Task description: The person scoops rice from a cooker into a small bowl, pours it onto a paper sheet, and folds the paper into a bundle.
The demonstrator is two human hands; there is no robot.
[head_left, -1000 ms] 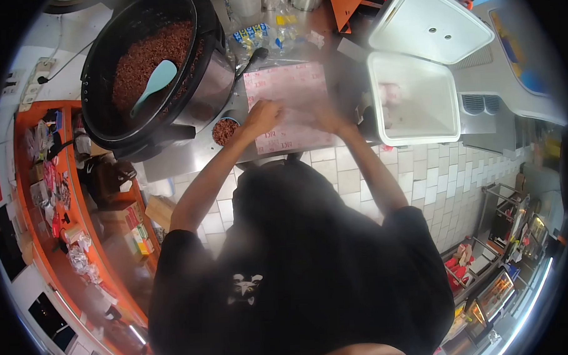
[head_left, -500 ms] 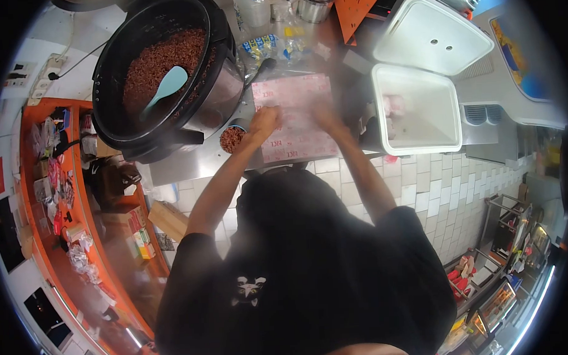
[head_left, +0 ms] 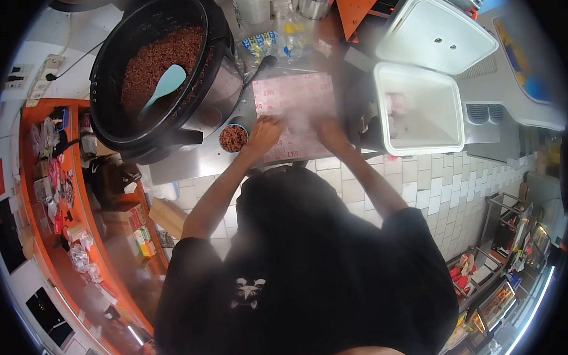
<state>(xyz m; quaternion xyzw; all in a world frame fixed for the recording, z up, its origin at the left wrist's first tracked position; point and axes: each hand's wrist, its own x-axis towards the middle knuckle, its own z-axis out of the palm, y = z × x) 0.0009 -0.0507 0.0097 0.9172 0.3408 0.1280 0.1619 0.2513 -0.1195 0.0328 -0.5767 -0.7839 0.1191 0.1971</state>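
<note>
A pink-and-white wrapping paper with red print (head_left: 293,89) lies flat on the steel counter in front of me. Over its left part is my left hand (head_left: 267,133), fingers curled inward. My right hand (head_left: 330,133) is at the paper's right side, its fingers bent towards the left hand and partly blurred. Between the fingertips is a pale, hazy patch, and what the hands hold there is too blurred to make out. Beside my left wrist stands a small blue-rimmed cup of reddish-brown cooked rice (head_left: 234,138).
A large black cooker (head_left: 220,39) on the left holds reddish-brown rice (head_left: 161,56) and a light-blue rice paddle (head_left: 167,84). Right of the paper stands a white tub (head_left: 420,149), with pale lumps inside and its lid (head_left: 438,37) behind. Plastic packets (head_left: 264,45) lie at the back.
Both hands have moved slightly nearer my body along the paper. More of the paper's upper part now shows, and my left fingers are curled further inward.
</note>
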